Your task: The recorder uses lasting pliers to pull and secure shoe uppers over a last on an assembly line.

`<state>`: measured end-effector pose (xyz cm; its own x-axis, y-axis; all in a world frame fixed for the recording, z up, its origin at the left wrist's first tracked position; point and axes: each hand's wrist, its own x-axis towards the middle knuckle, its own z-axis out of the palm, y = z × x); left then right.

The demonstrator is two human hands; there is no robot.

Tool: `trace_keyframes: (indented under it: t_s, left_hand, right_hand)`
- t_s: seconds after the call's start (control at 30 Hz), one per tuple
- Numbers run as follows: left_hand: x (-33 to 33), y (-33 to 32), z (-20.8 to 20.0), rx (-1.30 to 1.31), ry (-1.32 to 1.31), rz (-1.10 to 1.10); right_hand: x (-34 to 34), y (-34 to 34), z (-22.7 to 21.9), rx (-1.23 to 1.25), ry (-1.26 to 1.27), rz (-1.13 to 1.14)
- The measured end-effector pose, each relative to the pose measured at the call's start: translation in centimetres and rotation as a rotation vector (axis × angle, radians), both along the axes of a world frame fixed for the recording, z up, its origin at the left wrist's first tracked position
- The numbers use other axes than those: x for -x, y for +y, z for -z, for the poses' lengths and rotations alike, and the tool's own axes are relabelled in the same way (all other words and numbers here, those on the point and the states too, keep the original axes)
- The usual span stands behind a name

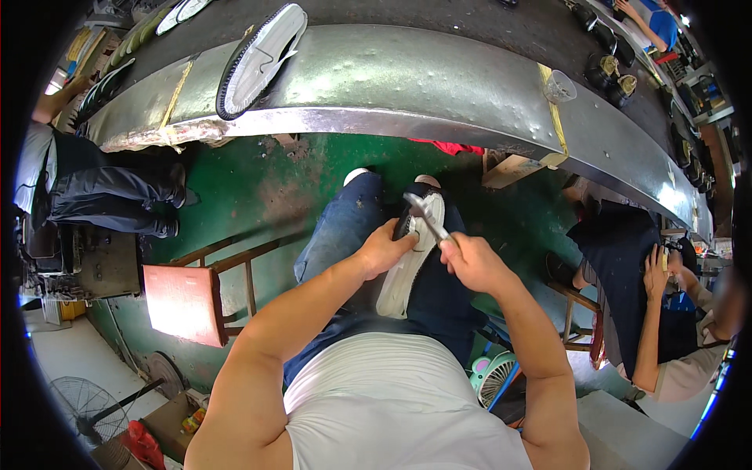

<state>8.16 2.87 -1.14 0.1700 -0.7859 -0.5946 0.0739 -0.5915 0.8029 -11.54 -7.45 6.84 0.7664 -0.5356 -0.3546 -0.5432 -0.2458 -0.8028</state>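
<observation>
A white shoe (409, 262) with a black upper is lying across dark blue jeans (345, 227), a white sole (262, 56) rimmed in black is sitting on the dull silver conveyor (407, 78), and a reddish-brown stool (184, 301) is standing on the green floor (251, 184).

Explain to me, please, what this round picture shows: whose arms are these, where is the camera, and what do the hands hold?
The camera sits on a person's head and looks down, so the two bare arms are that person's own. The wide lens bends straight edges. The left hand steadies a white shoe lying sole-up on the lap. The right hand grips a slim metal tool whose tip meets the shoe. Ahead runs a long metal conveyor table carrying another shoe sole and a clear plastic cup. A wooden stool stands at the left; other people sit on both sides.
</observation>
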Motion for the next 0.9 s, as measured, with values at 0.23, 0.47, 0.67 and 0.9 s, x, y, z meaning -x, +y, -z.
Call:
trace_keyframes:
  t_s: [0.23, 0.47, 0.67, 0.9]
  left_hand:
    - [-2.1, -0.4, 0.0, -0.084, 0.281, 0.050]
    - [-2.5, -1.3, -0.6, -0.194, 0.383, 0.125]
    - [-2.2, -0.8, -0.1, -0.198, 0.343, 0.061]
    - [-1.8, 0.3, 0.9, -0.049, 0.180, 0.131]
  right_hand:
    - [3.2, 1.1, -0.8, -0.280, 0.177, 0.042]
    - [4.1, 5.9, 0.7, 0.231, 0.062, -0.353]
    - [0.8, 6.7, -2.2, 0.328, 0.454, -0.405]
    - [5.5, 9.2, 2.4, 0.048, 0.130, -0.049]
